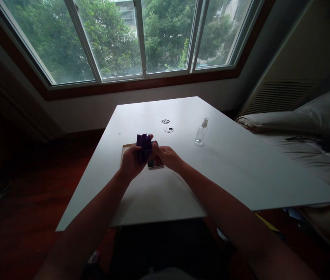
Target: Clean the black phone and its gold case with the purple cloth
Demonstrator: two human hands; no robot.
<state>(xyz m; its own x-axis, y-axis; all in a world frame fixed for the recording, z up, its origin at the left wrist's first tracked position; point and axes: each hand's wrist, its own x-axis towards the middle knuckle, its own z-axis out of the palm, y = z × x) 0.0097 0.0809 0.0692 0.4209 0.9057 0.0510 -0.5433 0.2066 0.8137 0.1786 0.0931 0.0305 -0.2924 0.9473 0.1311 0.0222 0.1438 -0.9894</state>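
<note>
1. Daylight is let in through the window (169,42), and across the pale surface (226,167) a soft glare is thrown; the foreground is left in shadow.

2. Centre stage, a bunched purple cloth (144,147) is held up between both hands, above the near-middle of the surface, with a dark, phone-like device (155,162) seen lying below and partly covered from view.

3. By the left hand (130,161) the cloth is gripped, fingers curled round its lower left side, thumb laid across the front. By the right hand (167,155), half closed, the other edge is met at the fingertips; how firmly it is pinched cannot be told.

4. For good handling here, the folds should be kept gathered in the left palm while the right edge is eased out by thumb and forefinger, evenly and without jerking. Clearance over the glossy screen is best preserved.

5. Now the pose: both forearms are stretched forward from the near edge and angled inward, wrists brought close together, the spray bottle (200,136) left standing well to the right.
</note>
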